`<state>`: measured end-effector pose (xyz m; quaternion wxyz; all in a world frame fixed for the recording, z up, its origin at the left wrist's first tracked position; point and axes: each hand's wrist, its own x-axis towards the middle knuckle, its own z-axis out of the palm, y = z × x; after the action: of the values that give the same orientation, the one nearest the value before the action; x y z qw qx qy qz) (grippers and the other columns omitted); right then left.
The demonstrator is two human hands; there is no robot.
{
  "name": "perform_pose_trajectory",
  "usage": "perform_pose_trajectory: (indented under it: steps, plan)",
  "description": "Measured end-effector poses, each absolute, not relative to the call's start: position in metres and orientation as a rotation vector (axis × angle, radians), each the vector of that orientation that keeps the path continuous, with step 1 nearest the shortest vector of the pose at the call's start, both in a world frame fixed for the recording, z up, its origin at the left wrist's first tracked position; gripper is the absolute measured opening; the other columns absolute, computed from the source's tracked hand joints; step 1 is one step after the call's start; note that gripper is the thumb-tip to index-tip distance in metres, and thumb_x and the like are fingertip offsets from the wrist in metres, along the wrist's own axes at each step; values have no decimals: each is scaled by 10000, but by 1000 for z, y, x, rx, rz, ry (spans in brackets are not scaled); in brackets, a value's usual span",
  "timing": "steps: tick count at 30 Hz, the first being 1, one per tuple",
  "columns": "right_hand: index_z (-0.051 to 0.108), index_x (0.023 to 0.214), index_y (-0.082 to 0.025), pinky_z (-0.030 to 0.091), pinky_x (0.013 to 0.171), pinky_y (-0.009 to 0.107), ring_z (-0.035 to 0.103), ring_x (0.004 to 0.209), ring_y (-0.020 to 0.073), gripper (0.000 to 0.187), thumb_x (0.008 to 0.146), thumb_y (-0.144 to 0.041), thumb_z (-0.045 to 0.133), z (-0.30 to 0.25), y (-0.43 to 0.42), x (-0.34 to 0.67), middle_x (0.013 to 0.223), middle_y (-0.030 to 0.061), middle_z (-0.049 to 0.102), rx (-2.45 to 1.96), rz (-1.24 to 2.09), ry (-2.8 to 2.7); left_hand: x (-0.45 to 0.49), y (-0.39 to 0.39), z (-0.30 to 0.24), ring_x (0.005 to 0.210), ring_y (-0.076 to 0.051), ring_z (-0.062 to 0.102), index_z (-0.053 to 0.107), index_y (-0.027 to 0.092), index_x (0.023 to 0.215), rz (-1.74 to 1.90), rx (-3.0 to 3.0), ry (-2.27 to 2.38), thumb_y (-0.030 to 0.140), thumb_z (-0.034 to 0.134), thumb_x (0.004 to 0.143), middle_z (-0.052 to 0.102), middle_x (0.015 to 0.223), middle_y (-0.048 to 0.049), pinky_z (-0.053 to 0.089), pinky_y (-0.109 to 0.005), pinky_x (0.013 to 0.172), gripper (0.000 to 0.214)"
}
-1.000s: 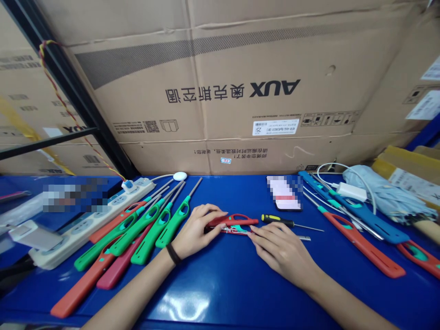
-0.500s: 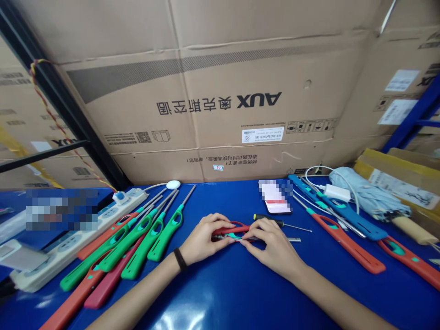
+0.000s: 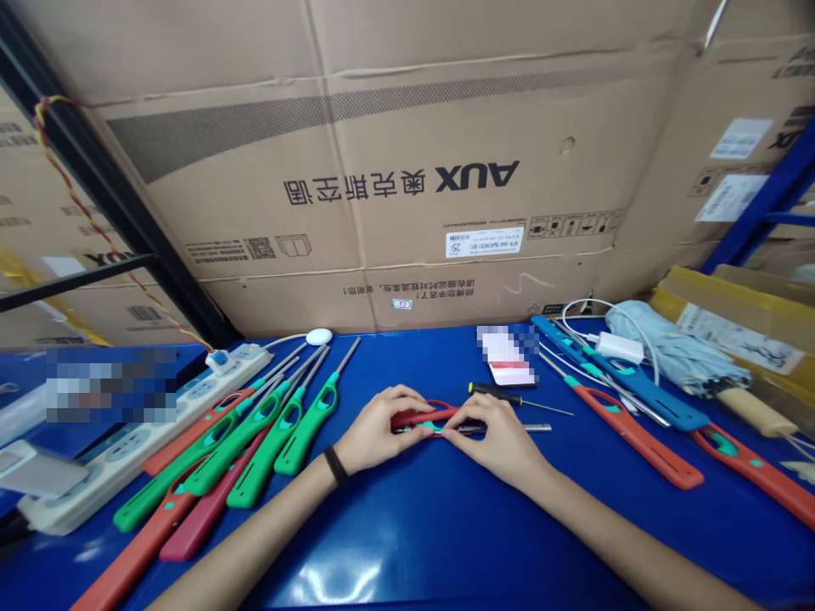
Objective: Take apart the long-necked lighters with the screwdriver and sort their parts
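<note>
Both hands clamp one red-and-teal utility lighter (image 3: 425, 417) at mid-bench, L hand (image 3: 382, 424) on its left part, R hand (image 3: 500, 437) on its right, fingertips nearly meeting over it. Far left, a white power strip (image 3: 146, 443) lies by a fan of green lighters (image 3: 251, 450); a black wristband (image 3: 335, 466) sits on the L wrist. Right of the hands, a steel rod (image 3: 503, 428) runs out of the lighter, just below a yellow-and-black screwdriver (image 3: 493, 390). Further right lie an orange lighter (image 3: 637, 428) and a blue lighter (image 3: 617, 378).

Main risk: a slackened pinch could let small parts spring loose or the rod slip out sideways, maybe onto the slick blue bench (image 3: 407, 543). Twisting too hard could also crack or bend the thin plastic.

Lighter looks part-opened: red shell, teal piece at centre, though fingers hide most of it, so cannot confirm how far.
</note>
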<state>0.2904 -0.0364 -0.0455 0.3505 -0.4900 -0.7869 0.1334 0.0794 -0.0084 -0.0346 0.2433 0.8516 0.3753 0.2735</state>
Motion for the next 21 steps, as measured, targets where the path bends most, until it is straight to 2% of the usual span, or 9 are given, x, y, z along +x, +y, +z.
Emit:
perform_pose_trajectory:
  steps: [14, 17, 21]
  plan:
    - [739, 669, -273, 484, 700, 309, 644, 778, 203, 100, 722, -201, 692, -23, -28, 285, 706, 4, 699, -1416, 480, -2122, 83, 6, -27, 919, -200, 603, 698, 217, 978, 619, 2269, 925, 339, 708, 764, 679, 972, -52, 466, -333, 847, 246]
    - [752, 680, -271, 484, 618, 267, 655, 693, 180, 114, 690, -170, 700, -20, -21, 285, 706, 0, 718, -1444, 564, -2151, 83, 9, -24, 922, -199, 601, 699, 219, 980, 565, 2277, 891, 328, 700, 774, 678, 968, -50, 459, -339, 855, 233]
    - [757, 639, -242, 434, 458, 215, 630, 512, 147, 93, 627, -152, 736, -13, -5, 284, 574, -23, 708, -1457, 752, -2247, 82, 8, -25, 938, -198, 594, 690, 218, 989, 559, 2306, 871, 317, 692, 787, 666, 986, -53, 444, -342, 873, 225]
